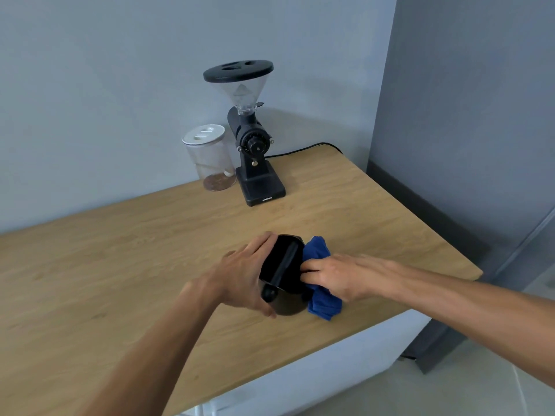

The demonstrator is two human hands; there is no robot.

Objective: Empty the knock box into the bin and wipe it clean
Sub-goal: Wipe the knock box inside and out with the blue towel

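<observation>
A round black knock box [280, 273] with a bar across its mouth stands on the wooden table [120, 265], near the front right edge. My left hand [243, 277] wraps around its left side and holds it. My right hand [333, 276] grips a blue cloth [322, 298] and presses it against the box's right wall and rim. The inside of the box looks dark, and I cannot tell what it holds. No bin is in view.
A black coffee grinder [253, 145] with a clear hopper stands at the back of the table, its cable [303, 148] trailing right. A clear jar [211, 159] with a white lid sits beside it on the left. The table's right edge drops to the floor [450, 391].
</observation>
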